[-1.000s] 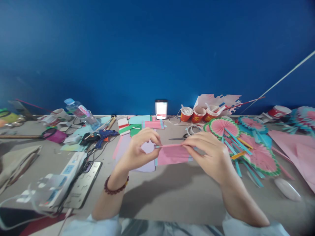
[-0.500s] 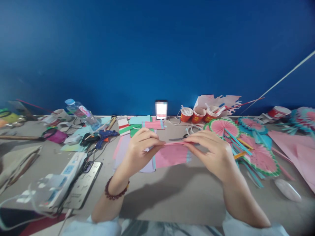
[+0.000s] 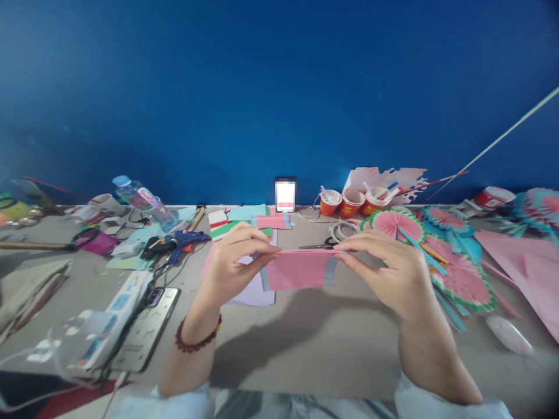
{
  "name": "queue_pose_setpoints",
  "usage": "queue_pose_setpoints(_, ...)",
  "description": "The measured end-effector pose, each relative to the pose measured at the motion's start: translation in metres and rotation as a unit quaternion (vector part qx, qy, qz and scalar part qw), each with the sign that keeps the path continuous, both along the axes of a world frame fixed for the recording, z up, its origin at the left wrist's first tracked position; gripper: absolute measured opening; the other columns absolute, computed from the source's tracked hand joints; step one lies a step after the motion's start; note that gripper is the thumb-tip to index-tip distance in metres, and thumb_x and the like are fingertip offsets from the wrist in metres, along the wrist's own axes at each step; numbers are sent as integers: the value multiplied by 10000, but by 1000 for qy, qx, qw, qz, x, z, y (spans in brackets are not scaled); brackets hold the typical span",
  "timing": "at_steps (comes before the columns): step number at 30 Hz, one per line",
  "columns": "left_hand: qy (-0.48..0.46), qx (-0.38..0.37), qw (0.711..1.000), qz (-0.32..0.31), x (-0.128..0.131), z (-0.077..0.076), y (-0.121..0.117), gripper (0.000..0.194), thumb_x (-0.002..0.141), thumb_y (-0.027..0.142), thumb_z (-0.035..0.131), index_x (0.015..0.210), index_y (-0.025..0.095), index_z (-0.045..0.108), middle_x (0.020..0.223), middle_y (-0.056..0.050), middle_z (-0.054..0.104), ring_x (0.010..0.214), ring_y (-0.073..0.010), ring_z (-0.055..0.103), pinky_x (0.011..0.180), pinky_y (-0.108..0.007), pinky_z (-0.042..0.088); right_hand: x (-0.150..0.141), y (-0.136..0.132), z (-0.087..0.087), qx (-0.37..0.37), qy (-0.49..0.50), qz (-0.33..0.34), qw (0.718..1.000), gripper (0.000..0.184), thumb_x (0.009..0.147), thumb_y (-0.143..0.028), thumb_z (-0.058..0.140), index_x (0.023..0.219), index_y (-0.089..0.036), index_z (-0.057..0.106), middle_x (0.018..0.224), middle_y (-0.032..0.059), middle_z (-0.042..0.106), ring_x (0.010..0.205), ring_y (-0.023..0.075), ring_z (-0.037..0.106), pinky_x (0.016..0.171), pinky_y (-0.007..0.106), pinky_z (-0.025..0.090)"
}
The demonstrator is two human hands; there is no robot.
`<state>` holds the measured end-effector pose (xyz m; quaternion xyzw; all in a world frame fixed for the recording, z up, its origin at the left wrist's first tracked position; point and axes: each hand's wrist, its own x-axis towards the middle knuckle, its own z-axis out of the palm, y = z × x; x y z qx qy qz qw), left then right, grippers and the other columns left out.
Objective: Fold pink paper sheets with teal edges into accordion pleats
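Observation:
Between my hands hangs a pink sheet of paper (image 3: 298,272) with pale blue strips along its two short sides. Its top edge is folded into a narrow band. My left hand (image 3: 238,256) pinches the left end of that band between thumb and fingers; a beaded bracelet is on the wrist. At the right end, my right hand (image 3: 382,265) pinches the same folded edge. The sheet is held above the grey table (image 3: 305,355). Behind it lie scissors (image 3: 325,244) and, farther back, another pink and blue piece of paper (image 3: 271,221).
Pink and green pleated paper fans (image 3: 463,279) lie right, by a white mouse (image 3: 509,336). Red paper cups (image 3: 351,203) and a lit phone (image 3: 285,195) stand by the wall. Left are a blue glue gun (image 3: 183,244), a bottle (image 3: 142,201), a power strip (image 3: 116,317) and another phone (image 3: 148,329).
My hands have spread apart along the folded edge, the left one moving left and the right one slightly right. More of the band shows, and the sheet has shifted left.

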<state>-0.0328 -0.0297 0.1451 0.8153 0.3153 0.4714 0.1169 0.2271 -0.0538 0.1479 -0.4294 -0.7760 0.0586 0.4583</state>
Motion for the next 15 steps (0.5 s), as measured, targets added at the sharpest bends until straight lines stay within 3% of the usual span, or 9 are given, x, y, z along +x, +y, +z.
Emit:
queue_pose_setpoints(6,7,-9,1000,-8,-4,-1,1,121,793,147,667,867,231,711,768,-30,671,714,-147,578,690,-300,463,0,-1,1,-4,11,11,1000,89,823,-183,616,800,-238,681,770,21,711,739,184,671,686,316,545)
queue_pose_setpoints(15,-16,-118,992,-40,-9,3,2,144,805,162,651,917,214,725,841,-52,679,744,-138,609,666,-256,497,2,1,3,-20,10,-20,1000,107,823,-168,600,764,-220,672,778,13,706,717,160,657,682,280,530)
